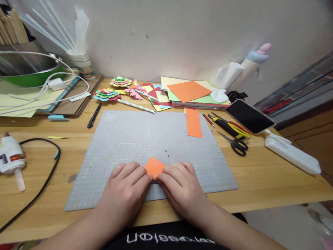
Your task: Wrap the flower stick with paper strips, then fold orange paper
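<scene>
A small folded orange paper (154, 167) lies on the grey cutting mat (145, 139), near its front edge. My left hand (127, 187) presses on the paper's left side with curled fingers. My right hand (179, 185) presses on its right side, fingers curled too. Both hands pinch the paper's lower part, which they hide. Only its upper corner shows between them.
An orange paper strip (194, 123), scissors (235, 143), pencils and a cutter (229, 126) lie right of the mat. A phone (249, 116), coloured paper stack (189, 92), paper flowers (108, 94), a black pen (94, 115) and a glue gun (11, 158) with its cable surround it.
</scene>
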